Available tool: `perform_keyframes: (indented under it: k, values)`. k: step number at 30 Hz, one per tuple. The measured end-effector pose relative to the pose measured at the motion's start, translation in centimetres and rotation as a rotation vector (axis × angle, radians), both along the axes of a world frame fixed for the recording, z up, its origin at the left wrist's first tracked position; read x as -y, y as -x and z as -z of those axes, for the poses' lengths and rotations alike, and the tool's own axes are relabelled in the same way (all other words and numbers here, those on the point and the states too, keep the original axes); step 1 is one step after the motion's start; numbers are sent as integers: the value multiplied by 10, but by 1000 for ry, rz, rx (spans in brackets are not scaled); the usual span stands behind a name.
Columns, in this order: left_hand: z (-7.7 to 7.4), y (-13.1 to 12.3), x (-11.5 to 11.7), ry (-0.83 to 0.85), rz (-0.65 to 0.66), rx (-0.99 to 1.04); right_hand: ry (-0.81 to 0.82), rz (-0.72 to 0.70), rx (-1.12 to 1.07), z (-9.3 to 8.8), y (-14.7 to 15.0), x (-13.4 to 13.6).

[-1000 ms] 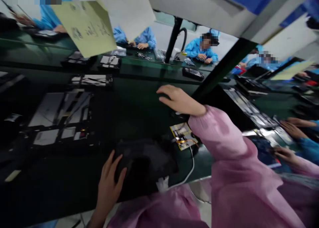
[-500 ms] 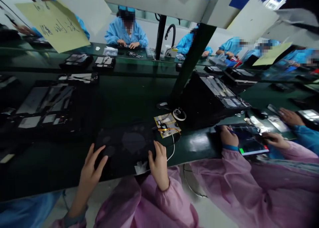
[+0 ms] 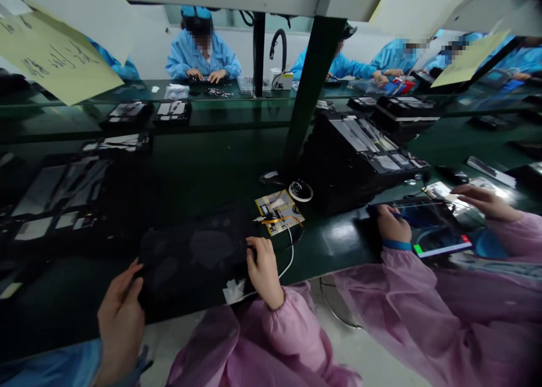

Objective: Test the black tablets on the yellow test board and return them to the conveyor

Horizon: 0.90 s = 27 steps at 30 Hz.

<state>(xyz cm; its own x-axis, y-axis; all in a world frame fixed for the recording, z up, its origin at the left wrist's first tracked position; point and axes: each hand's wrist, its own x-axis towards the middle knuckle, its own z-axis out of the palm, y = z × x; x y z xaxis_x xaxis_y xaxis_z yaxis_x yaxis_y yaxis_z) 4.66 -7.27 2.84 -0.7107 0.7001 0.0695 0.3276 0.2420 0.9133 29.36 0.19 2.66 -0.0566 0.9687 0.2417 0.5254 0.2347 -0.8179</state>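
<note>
A dark flat panel [image 3: 199, 251] lies on the dark green bench in front of me. My left hand [image 3: 122, 308] grips its left edge, thumb and fingers at the near-left corner. At the opposite end, my right hand [image 3: 263, 265] has its bent fingers closed on the right edge. Just beyond my right hand is a small circuit board [image 3: 280, 206] with an orange ribbon and a white cable [image 3: 292, 250]. A crumpled clear piece [image 3: 234, 291] sits at the bench edge, left of my right wrist.
Stacked device housings [image 3: 364, 155] stand right of a dark post [image 3: 315, 77]; more housings [image 3: 63, 189] lie at left. A ring-shaped item [image 3: 301, 190] is behind the board. At right, a neighbour's hands work at a lit tablet [image 3: 436, 223]. People in blue sit opposite.
My left hand has moved left and nearer, from spread over the panel to its left edge. My right hand's fingers have curled in at the right edge. The view has shifted slightly.
</note>
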Motion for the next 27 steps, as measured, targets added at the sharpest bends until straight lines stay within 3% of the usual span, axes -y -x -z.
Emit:
perform_keyframes:
  k: [5, 9, 13, 17, 22, 25, 27]
  values:
    - [-14, -4, -8, -8, -119, 278, -156, -27, 239, -6, -16, -40]
    - [-12, 1, -12, -35, -123, 353, -248, -228, 522, -7, -20, -71]
    - [-25, -4, -12, 10, -140, 367, -279, -308, 618, -7, -21, -80]
    - [-34, -6, -13, -14, -110, 410, -217, -364, 662, -19, -28, -82]
    - [-12, -3, -18, -178, -202, 451, -51, -459, 801, -34, -34, -100]
    - [0, -5, -20, -161, -180, 423, 34, -505, 880, -33, -31, -116]
    - [0, -6, -20, -122, -167, 392, 50, -523, 895, -32, -29, -125]
